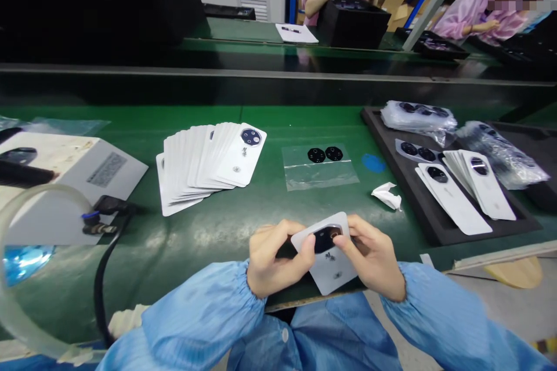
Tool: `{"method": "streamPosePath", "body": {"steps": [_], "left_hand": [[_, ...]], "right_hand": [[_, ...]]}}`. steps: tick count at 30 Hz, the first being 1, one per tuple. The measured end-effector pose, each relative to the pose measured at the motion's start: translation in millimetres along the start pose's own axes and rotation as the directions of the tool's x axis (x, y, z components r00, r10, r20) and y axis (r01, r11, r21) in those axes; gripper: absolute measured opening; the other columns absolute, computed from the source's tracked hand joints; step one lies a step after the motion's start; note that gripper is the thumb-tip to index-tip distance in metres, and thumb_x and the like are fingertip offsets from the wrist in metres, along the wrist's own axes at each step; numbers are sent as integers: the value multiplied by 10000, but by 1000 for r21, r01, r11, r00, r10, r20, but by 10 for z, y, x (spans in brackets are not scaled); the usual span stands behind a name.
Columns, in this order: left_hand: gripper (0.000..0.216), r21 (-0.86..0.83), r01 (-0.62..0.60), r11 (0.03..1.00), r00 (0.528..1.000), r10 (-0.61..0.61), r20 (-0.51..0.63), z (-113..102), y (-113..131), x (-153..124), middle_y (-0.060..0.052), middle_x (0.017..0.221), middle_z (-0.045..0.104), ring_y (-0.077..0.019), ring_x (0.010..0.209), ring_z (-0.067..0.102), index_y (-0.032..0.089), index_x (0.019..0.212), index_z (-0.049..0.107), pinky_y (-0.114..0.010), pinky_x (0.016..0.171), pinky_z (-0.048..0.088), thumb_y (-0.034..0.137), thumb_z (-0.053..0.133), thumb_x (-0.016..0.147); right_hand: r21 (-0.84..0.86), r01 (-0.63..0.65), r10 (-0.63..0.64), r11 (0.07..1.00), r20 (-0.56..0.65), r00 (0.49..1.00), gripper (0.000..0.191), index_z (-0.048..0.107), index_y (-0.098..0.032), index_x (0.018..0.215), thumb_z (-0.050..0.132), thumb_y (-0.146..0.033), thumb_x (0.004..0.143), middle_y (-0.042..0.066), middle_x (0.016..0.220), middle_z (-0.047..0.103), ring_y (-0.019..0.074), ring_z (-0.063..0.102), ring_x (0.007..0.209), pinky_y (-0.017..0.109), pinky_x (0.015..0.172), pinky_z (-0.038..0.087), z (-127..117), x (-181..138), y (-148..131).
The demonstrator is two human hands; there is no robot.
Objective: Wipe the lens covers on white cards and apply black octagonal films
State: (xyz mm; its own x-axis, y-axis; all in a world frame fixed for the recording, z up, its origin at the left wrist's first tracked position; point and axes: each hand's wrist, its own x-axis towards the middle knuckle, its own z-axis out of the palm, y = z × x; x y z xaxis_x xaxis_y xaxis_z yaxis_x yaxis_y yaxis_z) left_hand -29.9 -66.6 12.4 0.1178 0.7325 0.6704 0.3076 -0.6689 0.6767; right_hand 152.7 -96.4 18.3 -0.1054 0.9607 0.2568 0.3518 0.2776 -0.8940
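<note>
Both my hands hold a white phone back cover (337,281) by its sides, low over the front edge of the green bench. It is tilted, with a black camera lens piece (322,239) near its upper end. My left hand (278,258) grips the left side, its thumb pressed on the lens piece. On the right side, my right hand (378,258) has its thumb at the lens piece's other end. The remaining fingers are mostly hidden behind the cover. Beyond my hands, two black lens discs (316,155) lie on a clear plastic film (319,177).
Fanned white back covers (235,156) lie to the left. At right, a black foam tray (441,236) holds more covers (461,208) and bagged lens pieces (418,116). Crumpled white paper (387,195) lies beside it. A white box (117,168) and hose (15,324) occupy the left. Two people work opposite.
</note>
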Motion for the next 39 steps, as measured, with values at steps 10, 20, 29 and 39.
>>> {"method": "streamPosePath", "body": {"steps": [10, 20, 29, 39], "left_hand": [[88, -62, -26, 998, 999, 24, -32, -20, 11, 23, 49, 520, 585, -69, 379, 514, 189, 775, 556, -159, 401, 392, 115, 597, 798], [68, -78, -18, 997, 999, 16, -33, -13, 1, 6, 49, 538, 581, -61, 372, 471, 180, 794, 579, -163, 384, 371, 113, 582, 787], [84, -90, -16, 996, 999, 13, -31, -10, -8, -20, 35, 559, 594, -77, 410, 507, 170, 816, 597, -180, 423, 396, 105, 584, 764], [96, -153, -31, 988, 995, 16, -97, 47, 20, 24, 38, 557, 573, -79, 439, 503, 169, 799, 583, -188, 435, 390, 83, 610, 767]], "right_hand": [[-64, 156, -159, 986, -46, 986, 73, 655, -220, 957, 618, -169, 921, 12, 763, 670, 153, 629, 621, 258, 566, 483, 34, -40, -62], [18, 122, -122, 992, -11, 992, 154, 654, -243, 1027, 608, -133, 929, -24, 837, 686, 100, 647, 689, 173, 631, 505, 16, -8, -54], [132, -3, -1, 991, 34, 999, 100, 661, -245, 984, 594, -179, 953, -32, 812, 662, 84, 634, 685, 131, 616, 495, 30, 26, -3], [222, 5, 13, 975, -78, 997, 46, 640, -236, 981, 595, -237, 970, -7, 778, 599, 102, 569, 662, 172, 591, 475, 118, -80, 54]]}}
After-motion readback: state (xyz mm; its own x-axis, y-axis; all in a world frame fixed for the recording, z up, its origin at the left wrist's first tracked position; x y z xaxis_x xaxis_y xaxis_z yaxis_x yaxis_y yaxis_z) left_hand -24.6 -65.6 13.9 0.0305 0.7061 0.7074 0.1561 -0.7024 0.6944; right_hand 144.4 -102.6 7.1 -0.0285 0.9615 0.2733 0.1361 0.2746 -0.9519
